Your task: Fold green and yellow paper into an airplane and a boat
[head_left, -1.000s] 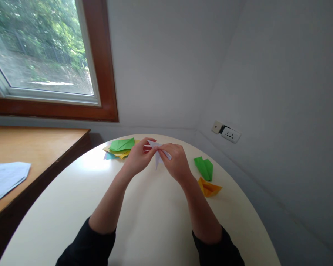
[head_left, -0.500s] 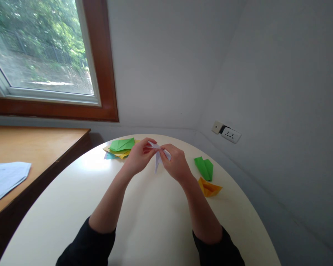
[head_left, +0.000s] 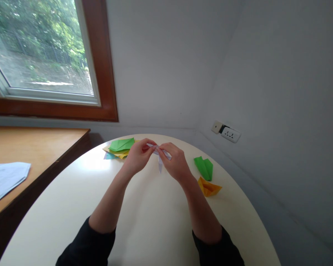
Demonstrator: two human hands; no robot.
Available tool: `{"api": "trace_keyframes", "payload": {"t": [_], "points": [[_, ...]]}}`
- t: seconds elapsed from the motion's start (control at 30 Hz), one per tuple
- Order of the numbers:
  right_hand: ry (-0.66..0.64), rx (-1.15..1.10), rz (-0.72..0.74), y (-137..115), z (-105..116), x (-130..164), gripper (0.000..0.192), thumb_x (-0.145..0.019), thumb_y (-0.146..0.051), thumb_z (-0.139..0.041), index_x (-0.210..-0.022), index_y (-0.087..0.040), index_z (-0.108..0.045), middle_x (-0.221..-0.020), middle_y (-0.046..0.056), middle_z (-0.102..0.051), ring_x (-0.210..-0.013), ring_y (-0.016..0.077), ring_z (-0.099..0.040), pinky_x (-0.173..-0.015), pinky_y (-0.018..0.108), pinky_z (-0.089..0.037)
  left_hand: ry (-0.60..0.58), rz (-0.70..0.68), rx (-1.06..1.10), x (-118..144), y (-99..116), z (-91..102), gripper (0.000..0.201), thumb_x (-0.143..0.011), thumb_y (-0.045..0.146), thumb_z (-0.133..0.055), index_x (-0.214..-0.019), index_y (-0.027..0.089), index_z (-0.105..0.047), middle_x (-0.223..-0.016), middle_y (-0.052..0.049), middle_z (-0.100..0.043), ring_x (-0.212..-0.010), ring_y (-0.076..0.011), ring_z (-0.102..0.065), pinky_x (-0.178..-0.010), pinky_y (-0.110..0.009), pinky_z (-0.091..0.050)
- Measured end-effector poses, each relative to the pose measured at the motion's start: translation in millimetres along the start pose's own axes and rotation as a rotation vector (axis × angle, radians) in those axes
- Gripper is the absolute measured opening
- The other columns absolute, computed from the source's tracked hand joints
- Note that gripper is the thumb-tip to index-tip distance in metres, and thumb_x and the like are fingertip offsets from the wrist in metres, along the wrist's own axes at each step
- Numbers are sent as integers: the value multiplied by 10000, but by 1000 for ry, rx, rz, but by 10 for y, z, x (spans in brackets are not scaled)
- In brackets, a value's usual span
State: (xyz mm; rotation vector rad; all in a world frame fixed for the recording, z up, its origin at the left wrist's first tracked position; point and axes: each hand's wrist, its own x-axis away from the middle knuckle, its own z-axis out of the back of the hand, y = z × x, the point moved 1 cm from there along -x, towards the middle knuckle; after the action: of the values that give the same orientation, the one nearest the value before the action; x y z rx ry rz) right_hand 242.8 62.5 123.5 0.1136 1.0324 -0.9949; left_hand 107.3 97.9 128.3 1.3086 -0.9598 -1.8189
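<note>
Hands pinch 1 small white folded paper, its point hanging down.

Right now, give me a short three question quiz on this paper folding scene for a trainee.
1. True or false: both hands pinch the white folded paper.
2. Which folded piece lies nearest the right hand: A the green piece, B the paper stack, C the sheets on the wooden desk?
3. What colour is the folded piece just nearer than the green one?

Key: 1 true. 2 A. 3 orange.
</note>
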Motion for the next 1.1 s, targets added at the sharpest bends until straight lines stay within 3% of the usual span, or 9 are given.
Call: {"api": "trace_keyframes", "payload": {"t": [0.27,0.57,0.77,1.1], "points": [[-9,32,-29,12,-1,-5,117,-842,-187,-512,-778,-196,-609,-833,51,-640,-829,176,-598,-770,306,-467,5,-31,-3,-14,-61,-14,162,-761,311,-526,-743,170,-605,-750,-58,-666,-720,-180,-627,-692,-317,-522],[-37,92,-68,60,-21,-4,88,-826,-179,-542,-780,-193,-616,-889,53,-657,-881,183,-605,-785,302,-435,-84,-93,-131,-5,-45,-11,214,-798,214,-393,-821,166,-600,-836,-65,-666,-806,-187,-620,-771,-349,-505],[-114,116,-96,72,-22,-4,72,-813,-184,-576,-752,-188,-616,-781,26,-672,-769,173,-613,-728,291,-410,-92,-83,-191,12,-20,-2,266,-786,159,-357,-892,166,-600,-853,-61,-675,-823,-184,-624,-793,-357,-493],[-70,94,-104,58,-17,-11,111,-806,-211,-581,-699,-186,-599,-729,20,-656,-715,161,-605,-704,280,-418,-128,-57,-52,27,-43,-13,187,-747,210,-520,-917,172,-590,-796,-54,-698,-778,-187,-673,-714,-309,-531]]}}
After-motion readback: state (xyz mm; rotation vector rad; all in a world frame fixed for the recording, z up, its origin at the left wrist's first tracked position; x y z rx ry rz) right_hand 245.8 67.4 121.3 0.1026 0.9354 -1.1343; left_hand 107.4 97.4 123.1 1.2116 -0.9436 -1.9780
